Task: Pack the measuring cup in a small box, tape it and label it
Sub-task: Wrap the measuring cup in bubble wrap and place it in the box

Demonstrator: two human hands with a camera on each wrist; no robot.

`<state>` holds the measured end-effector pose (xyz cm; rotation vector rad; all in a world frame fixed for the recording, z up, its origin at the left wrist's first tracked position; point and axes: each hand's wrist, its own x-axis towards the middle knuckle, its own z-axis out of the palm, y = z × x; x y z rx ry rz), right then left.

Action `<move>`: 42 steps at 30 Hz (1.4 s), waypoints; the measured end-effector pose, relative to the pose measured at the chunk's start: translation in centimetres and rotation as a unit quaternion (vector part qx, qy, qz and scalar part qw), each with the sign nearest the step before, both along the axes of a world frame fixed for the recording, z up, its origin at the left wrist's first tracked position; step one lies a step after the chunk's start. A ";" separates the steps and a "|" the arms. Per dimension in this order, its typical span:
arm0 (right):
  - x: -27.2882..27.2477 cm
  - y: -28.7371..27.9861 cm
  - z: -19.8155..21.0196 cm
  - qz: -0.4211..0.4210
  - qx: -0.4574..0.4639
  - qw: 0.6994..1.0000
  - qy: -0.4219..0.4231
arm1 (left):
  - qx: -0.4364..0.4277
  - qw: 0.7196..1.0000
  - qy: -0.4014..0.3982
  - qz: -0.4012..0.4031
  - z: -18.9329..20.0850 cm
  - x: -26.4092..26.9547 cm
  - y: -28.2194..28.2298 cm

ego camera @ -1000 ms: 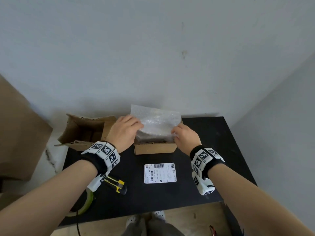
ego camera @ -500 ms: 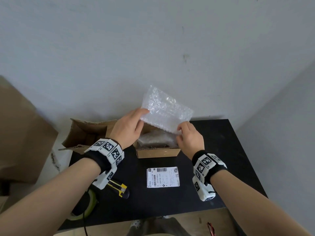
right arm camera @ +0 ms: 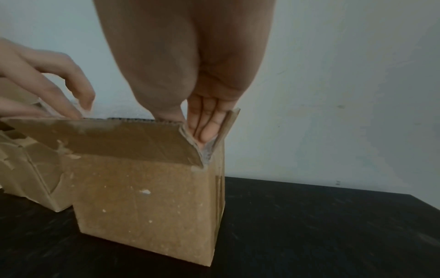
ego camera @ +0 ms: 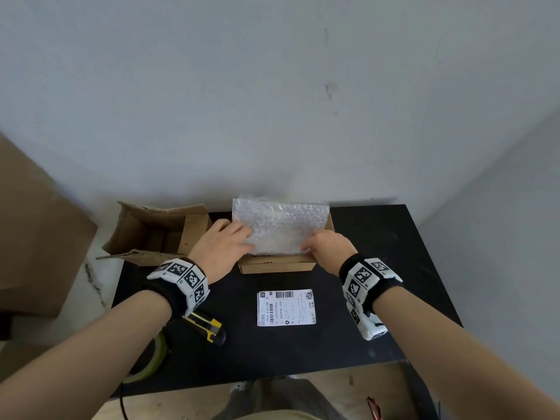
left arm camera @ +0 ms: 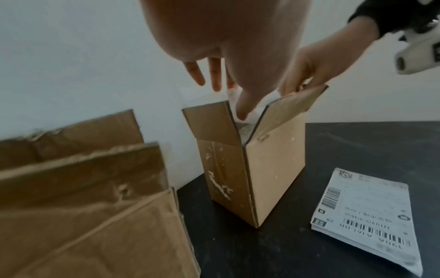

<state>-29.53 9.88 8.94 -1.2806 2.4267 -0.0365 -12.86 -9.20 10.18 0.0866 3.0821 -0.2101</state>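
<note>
On the worktop (ego camera: 378, 328), nearest, a label stack (ego camera: 286, 307) lies unused. Beyond it stands the small box (ego camera: 275, 265), flaps up. Bubble wrap (ego camera: 278, 225), long axis left to right, is pressed into it by the left hand (ego camera: 221, 247) and right hand (ego camera: 328, 247), fingers extended, neither grip closed. The measuring cup is not discernible, presumably beneath.

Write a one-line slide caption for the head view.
Both hands, left and right, press bubble wrap into the small box, label waiting on the table.
</note>
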 end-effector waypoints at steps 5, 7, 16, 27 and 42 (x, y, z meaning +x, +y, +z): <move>-0.4 -0.8 -0.2 -0.009 0.038 0.999 -0.010 | -0.002 0.992 -0.121 -0.021 -0.7 -1.6 0.4; -0.4 -0.9 -0.4 -0.010 0.050 0.998 -0.024 | 0.018 0.989 -0.147 -0.006 -0.8 -2.0 0.4; 0.5 -1.1 0.2 0.014 0.116 0.992 -0.054 | 0.131 0.957 -0.237 0.103 -0.7 -2.3 1.4; 1.0 -1.3 -0.1 -0.003 -0.257 0.949 0.185 | 0.119 0.984 0.018 0.135 -0.8 -3.2 2.6; 0.0 -0.1 -0.3 0.085 -0.217 0.965 0.123 | -0.005 0.995 0.101 0.024 -0.2 -3.0 0.1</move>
